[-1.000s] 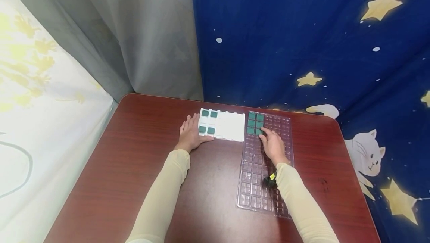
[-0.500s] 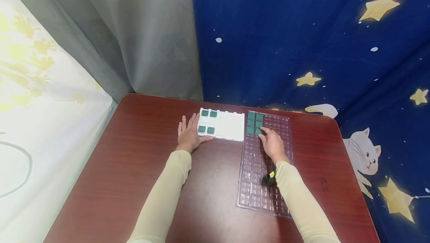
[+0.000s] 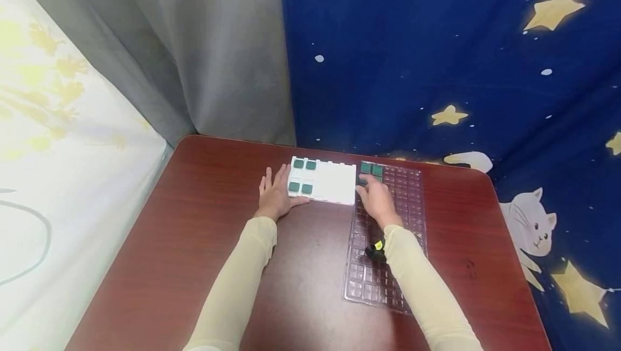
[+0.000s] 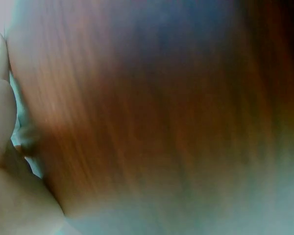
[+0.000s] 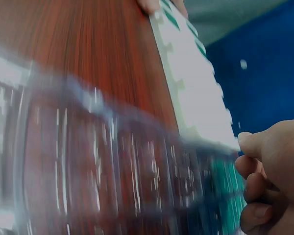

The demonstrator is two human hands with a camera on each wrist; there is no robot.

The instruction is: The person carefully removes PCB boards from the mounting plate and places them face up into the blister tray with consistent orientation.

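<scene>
My left hand [image 3: 274, 197] rests on the table at the left end of a white board [image 3: 335, 181], its fingers straight and spread and its thumb along the near edge. Dark green square pieces [image 3: 307, 188] sit on the board's left part. My right hand [image 3: 379, 200] is over the far left part of a clear plastic tray [image 3: 359, 289] with many small pockets. More green square pieces [image 3: 377, 170] lie in the tray's far left corner, partly covered by that hand. In the right wrist view the right fingers [image 5: 255, 186] are bent; whether a piece is between thumb and forefinger is hidden.
All of this stands on a reddish-brown wooden table [image 3: 204, 221]. Behind its far edge hang a grey curtain [image 3: 233, 60] and a blue curtain [image 3: 388, 70] with stars. A black device with a yellow mark [image 3: 375, 250] is at the right wrist.
My right hand has moved left and slightly away from me across the tray, now covering the nearer green pieces. The left hand stays at the board, its fingers a little more spread than a second ago.
</scene>
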